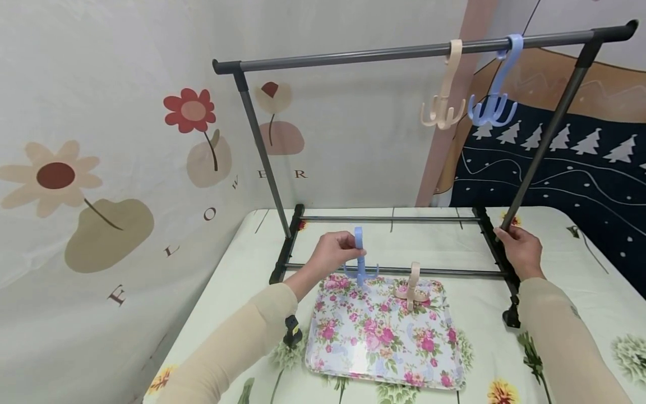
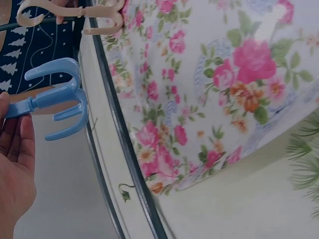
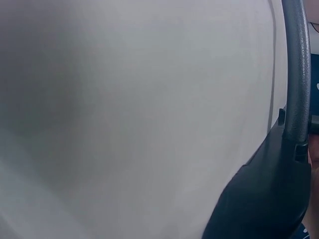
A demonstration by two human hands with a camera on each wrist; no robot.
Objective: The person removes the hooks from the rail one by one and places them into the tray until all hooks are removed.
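Note:
My left hand (image 1: 333, 251) pinches the stem of a blue multi-prong hanging hook (image 1: 360, 264), holding it upright by the floral tray-like board's far edge. In the left wrist view, the prongs of this blue hook (image 2: 59, 97) point away from the fingers. A beige multi-prong hook (image 1: 413, 286) is on the glossy floral board (image 1: 375, 342). My right hand (image 1: 522, 251) grips the lower end of the dark metal rack's right post (image 1: 542, 151). The right wrist view shows a grey tube (image 3: 297, 69) entering a black plastic joint (image 3: 264, 194); the hand is mostly hidden there.
From the rack's top bar (image 1: 348, 58) hang another beige hook (image 1: 444, 90) and another blue hook (image 1: 497, 87), towards the right. Two lower crossbars span the base above the flower-printed tablecloth (image 1: 227, 336). Printed fabric (image 1: 126, 67) stands behind.

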